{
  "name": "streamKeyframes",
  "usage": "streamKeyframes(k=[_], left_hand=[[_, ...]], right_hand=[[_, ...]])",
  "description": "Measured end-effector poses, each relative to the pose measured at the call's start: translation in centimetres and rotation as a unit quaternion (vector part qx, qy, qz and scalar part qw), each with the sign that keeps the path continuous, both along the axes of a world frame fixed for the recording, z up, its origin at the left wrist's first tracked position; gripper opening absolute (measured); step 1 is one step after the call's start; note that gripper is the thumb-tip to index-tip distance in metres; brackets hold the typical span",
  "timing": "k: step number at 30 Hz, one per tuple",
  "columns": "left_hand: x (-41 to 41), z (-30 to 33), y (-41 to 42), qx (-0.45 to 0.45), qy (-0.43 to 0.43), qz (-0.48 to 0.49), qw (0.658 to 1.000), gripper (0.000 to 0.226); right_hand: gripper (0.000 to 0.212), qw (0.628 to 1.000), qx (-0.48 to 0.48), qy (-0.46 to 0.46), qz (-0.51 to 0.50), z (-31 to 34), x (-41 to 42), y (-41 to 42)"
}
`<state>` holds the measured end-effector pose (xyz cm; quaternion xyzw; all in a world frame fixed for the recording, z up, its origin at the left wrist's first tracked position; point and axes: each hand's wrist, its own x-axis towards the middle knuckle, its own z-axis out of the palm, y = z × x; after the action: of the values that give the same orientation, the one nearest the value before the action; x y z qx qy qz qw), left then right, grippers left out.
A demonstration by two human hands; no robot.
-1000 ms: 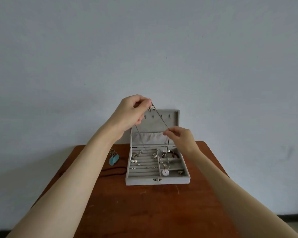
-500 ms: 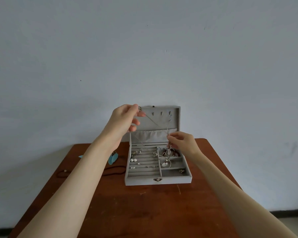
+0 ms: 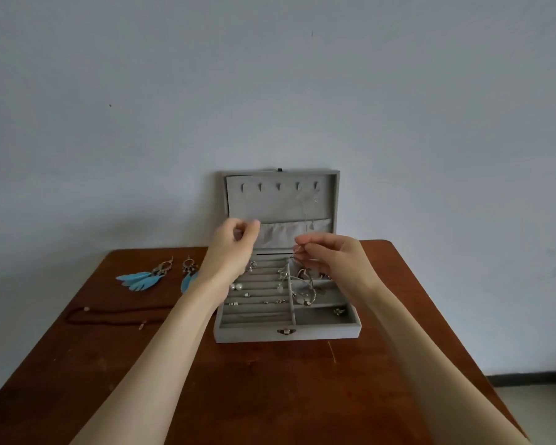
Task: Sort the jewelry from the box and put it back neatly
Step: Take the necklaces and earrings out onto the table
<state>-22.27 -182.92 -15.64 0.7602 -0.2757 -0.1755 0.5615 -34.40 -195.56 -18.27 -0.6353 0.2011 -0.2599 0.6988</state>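
The grey velvet jewelry box stands open at the table's far middle, its lid upright with a row of hooks. Ring rows on the left hold pearl studs and small earrings. The right compartments hold a tangle of silver pieces. My left hand is pinched shut in front of the lid pocket. My right hand pinches a thin necklace chain above the right compartments. The chain is too fine to trace between my hands. Another fine chain hangs against the lid.
Two blue feather earrings lie on the brown wooden table left of the box. A dark brown cord necklace lies nearer, also on the left. A plain wall stands right behind the box.
Both hands have come down from in front of the lid's hooks to just above the tray, and closer together. The view has tilted down, bringing the feather earrings into sight.
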Motion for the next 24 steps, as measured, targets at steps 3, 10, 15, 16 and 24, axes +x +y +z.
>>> streamKeyframes(k=[3, 10, 15, 16, 24], left_hand=[[-0.2, -1.4, -0.4, 0.083, -0.099, -0.076, 0.989, 0.018], [0.3, -2.2, -0.6, 0.095, -0.086, -0.147, 0.981, 0.014], [0.4, -2.0, -0.6, 0.093, -0.085, -0.151, 0.98, 0.01], [0.5, -2.0, -0.6, 0.091, -0.082, -0.148, 0.981, 0.01], [-0.2, -1.9, -0.6, 0.083, -0.076, -0.153, 0.982, 0.01]], right_hand=[[0.017, 1.0, 0.005, -0.016, -0.011, -0.4, 0.5, 0.0], [0.016, 0.998, 0.017, -0.048, -0.034, -0.9, 1.1, -0.5], [0.017, 0.998, 0.014, -0.044, -0.042, -1.1, 1.2, -0.5], [0.017, 0.998, 0.02, -0.047, -0.042, -1.0, 1.2, -0.5], [0.016, 0.997, 0.033, -0.058, -0.044, -1.2, 1.3, -0.5]])
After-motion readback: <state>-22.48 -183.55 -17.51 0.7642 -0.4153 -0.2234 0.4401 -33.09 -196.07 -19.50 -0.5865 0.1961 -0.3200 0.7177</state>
